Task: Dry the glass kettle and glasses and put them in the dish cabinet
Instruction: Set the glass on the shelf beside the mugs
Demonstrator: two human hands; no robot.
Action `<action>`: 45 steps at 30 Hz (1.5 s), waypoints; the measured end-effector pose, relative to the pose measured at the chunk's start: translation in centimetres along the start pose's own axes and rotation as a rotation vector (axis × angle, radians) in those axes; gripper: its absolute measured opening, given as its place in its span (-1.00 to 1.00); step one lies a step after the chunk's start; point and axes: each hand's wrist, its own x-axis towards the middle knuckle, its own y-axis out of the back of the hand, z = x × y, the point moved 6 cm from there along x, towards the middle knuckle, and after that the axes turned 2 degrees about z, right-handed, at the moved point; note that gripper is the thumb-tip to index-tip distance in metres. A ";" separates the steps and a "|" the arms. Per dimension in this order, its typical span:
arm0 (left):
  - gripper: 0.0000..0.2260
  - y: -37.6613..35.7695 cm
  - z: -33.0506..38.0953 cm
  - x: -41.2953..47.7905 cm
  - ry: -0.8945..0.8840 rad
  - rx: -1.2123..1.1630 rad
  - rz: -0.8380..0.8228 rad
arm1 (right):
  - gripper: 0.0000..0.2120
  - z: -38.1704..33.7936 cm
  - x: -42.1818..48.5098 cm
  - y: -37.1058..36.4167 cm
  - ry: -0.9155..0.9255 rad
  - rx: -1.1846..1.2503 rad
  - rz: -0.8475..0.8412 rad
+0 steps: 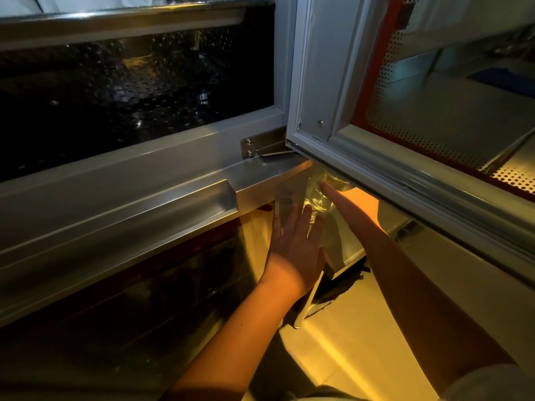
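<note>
Head view: glass (318, 198) at frame center, just under the lower edge of the open cabinet door (317, 68), half wrapped in a pale cloth (337, 241). L hand (295, 247) has fingers straight and spread, pressing flat on cloth and glass. R hand (330, 190) reaches to the glass; fingers hidden, can't tell grip. Dish cabinet (130, 91) is dark, upper left.

Glass (320, 198) below cabinet door (318, 68) — cloth (337, 244) beside
</note>
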 end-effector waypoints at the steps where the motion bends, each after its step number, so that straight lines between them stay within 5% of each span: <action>1: -0.49 0.1 0.0 -0.1 0.000 0.011 -0.002 | -0.48 0.4 0.0 0.3 -0.046 -0.049 0.034; 5: -0.46 0.1 -0.4 -1.0 -0.027 0.054 0.027 | -0.38 1.2 -2.3 1.2 -0.160 -0.188 0.183; 8: -0.55 0.2 -0.6 -2.2 -0.037 0.071 0.116 | -0.44 1.4 -4.2 2.1 -0.032 -0.178 0.409; 11: -0.51 1.2 -0.7 -3.4 -0.045 0.051 0.107 | -0.25 2.0 -5.9 1.7 0.114 -0.106 0.488; 14: -0.51 1.8 -0.6 -4.6 -0.050 0.044 0.043 | -0.12 2.6 -7.7 0.6 0.217 -0.067 0.469; 22: -0.46 5.1 -3.1 -9.4 0.023 0.007 0.209 | -0.11 0.2 -12.1 -2.9 0.267 -0.046 0.370; 45: -0.17 19.3 -10.7 -16.7 0.362 0.107 0.357 | -0.05 -17.3 -15.8 -11.2 0.657 0.034 0.127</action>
